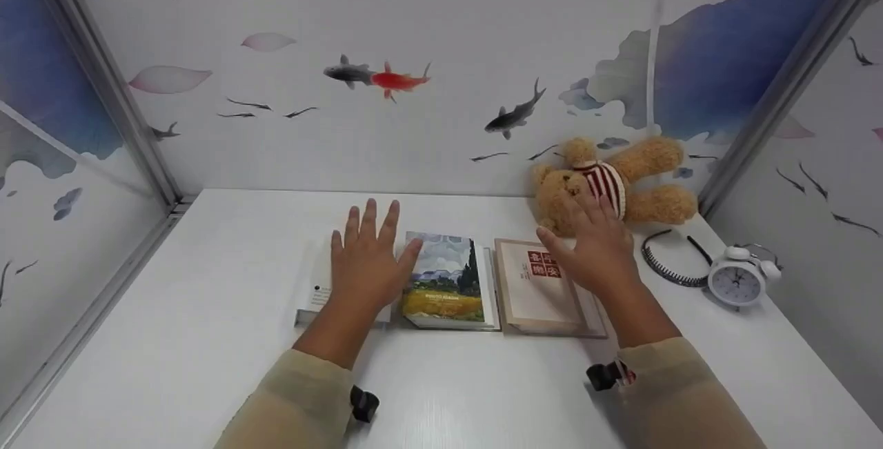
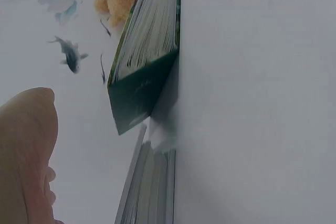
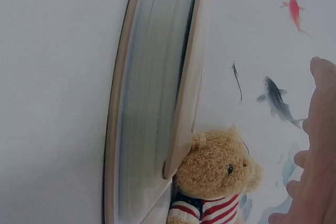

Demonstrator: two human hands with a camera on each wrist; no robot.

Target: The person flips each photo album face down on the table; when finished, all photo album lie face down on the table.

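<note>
Three thick books lie in a row on the white table. My left hand (image 1: 370, 266) hovers above the white book (image 1: 314, 294), hiding much of it; the fingers are straight and spread, and the thumb points toward the middle book (image 1: 445, 276), which has a painted landscape cover. My right hand (image 1: 599, 249) is held over the right side of the beige book (image 1: 532, 294) with red square characters, fingers extended. In the left wrist view the thumb (image 2: 26, 145) stands apart from the books. Fingers of the right hand (image 3: 317, 150) likewise show apart from the beige book in the right wrist view.
A brown teddy bear (image 1: 552, 197) in a striped sweater lies at the back right, partly behind my right hand. Beside it are a black headband (image 1: 666, 273) and a white alarm clock (image 1: 737, 282). Panels (image 1: 441, 145) painted with fish enclose the table's back and sides.
</note>
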